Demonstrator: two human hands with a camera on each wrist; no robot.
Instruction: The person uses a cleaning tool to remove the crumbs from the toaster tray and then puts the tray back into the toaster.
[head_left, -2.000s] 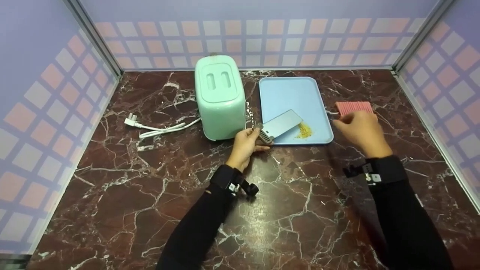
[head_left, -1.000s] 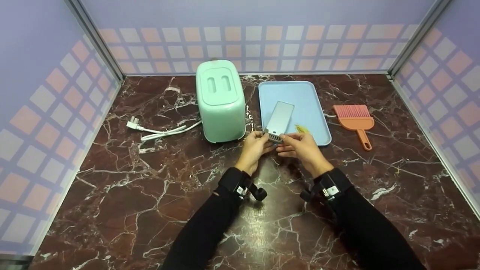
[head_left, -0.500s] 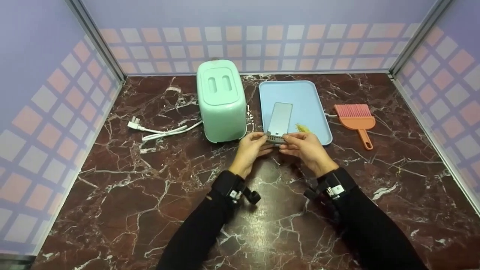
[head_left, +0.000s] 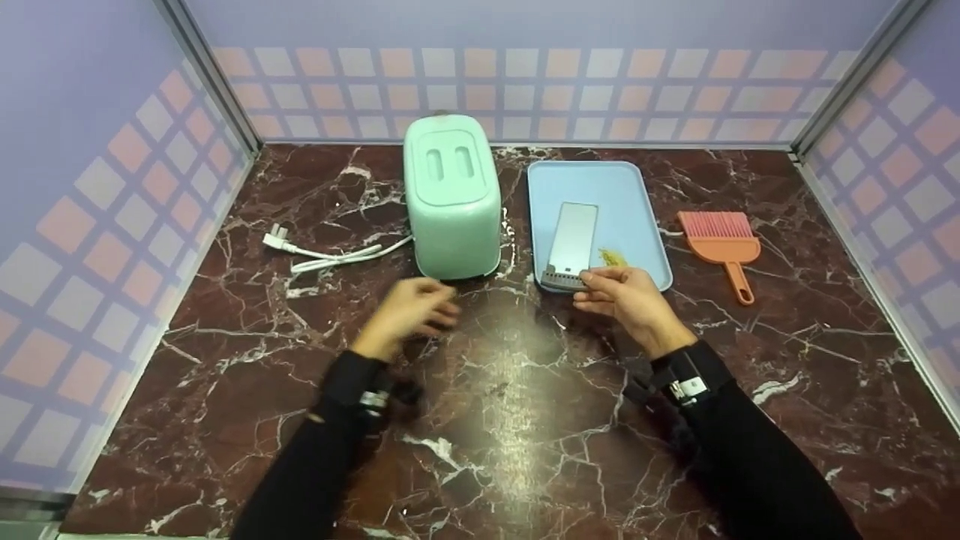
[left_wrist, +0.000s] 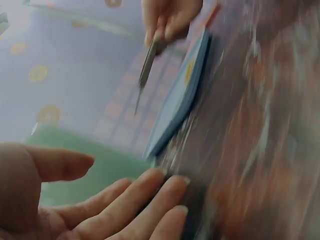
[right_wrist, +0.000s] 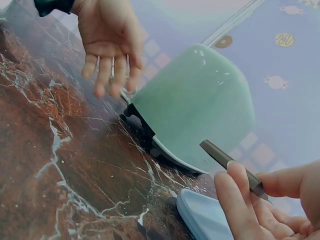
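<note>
My right hand (head_left: 630,301) pinches the grey end of a flat silver crumb tray (head_left: 574,236) between thumb and fingers. That crumb tray is held over the blue tray (head_left: 589,180), where a little heap of yellow crumbs (head_left: 611,258) lies. In the right wrist view the crumb tray (right_wrist: 220,152) appears edge-on. My left hand (head_left: 409,311), blurred in the head view, is in front of the mint-green toaster (head_left: 456,240) and holds nothing. Its fingers (left_wrist: 150,195) are extended and apart from the thumb in the left wrist view.
An orange brush (head_left: 720,244) with pink bristles lies right of the blue tray. The toaster's white cord (head_left: 337,259) and plug (head_left: 276,238) lie on the marbled table (head_left: 480,420) to its left. Panels (head_left: 525,97) wall in the back and sides.
My right hand left the brush and joined my left on the crumb tray, which turned more upright in view. My left hand has since let go and moved left.
</note>
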